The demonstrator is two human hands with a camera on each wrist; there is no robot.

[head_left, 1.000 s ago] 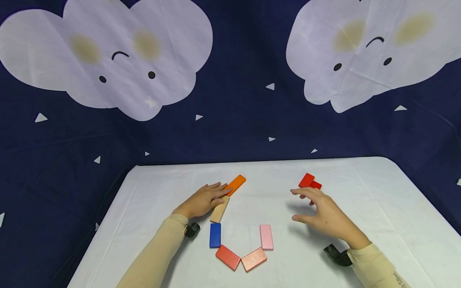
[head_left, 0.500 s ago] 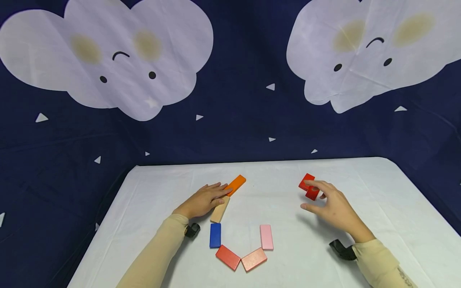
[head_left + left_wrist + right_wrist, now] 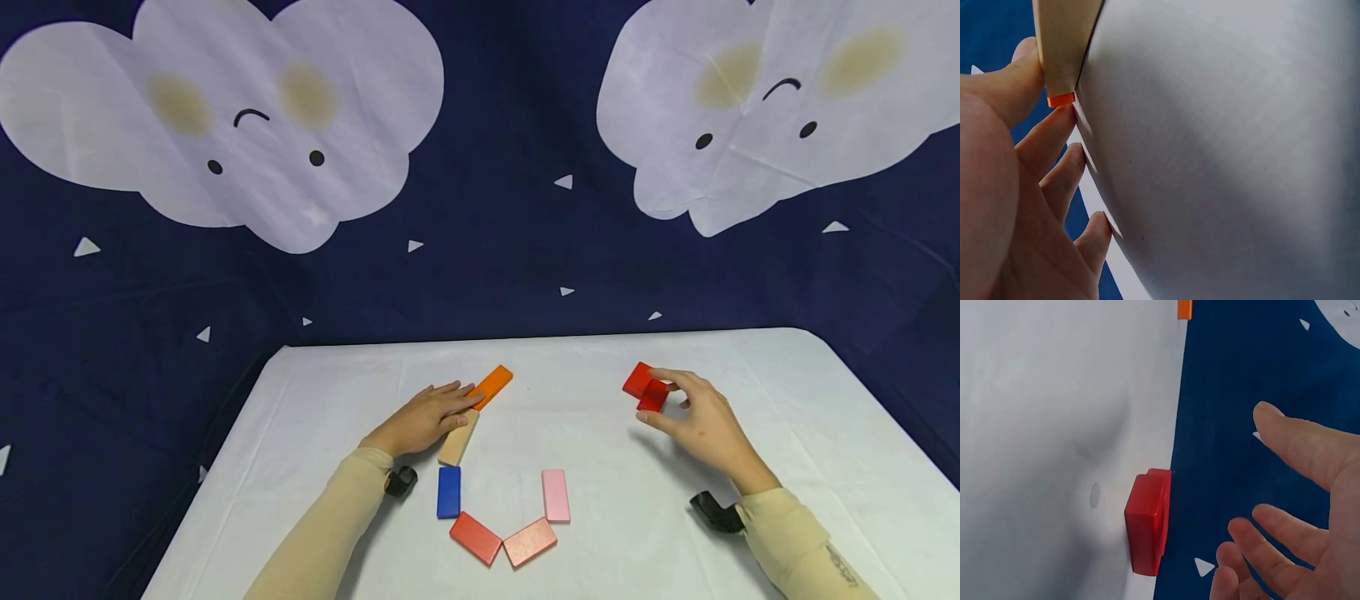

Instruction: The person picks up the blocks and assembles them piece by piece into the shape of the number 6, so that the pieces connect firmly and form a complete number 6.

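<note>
My left hand (image 3: pixel 425 418) lies with extended fingers over the joint between an orange block (image 3: pixel 495 385) and a plain wooden block (image 3: pixel 459 439). In the left wrist view the thumb is against the wooden block's face, and the index fingertip is at the small visible end of the orange block (image 3: pixel 1061 100). My right hand (image 3: pixel 701 425) is over two red blocks (image 3: pixel 652 395) at the back right, thumb and index finger spread around the nearer one. The right wrist view shows these fingers apart, with a gap between them and the red blocks (image 3: pixel 1144 525).
A blue block (image 3: pixel 448 492), a red block (image 3: pixel 476 538), a salmon block (image 3: pixel 530 542) and a pink block (image 3: pixel 556 495) continue the curved row on the white-covered table (image 3: pixel 360 367). Behind the table hangs a dark blue cloud-patterned curtain (image 3: pixel 510 250).
My right hand has moved right and slightly away from me, over the red blocks, with thumb and index finger now around the nearer one. The left hand stays in place.
</note>
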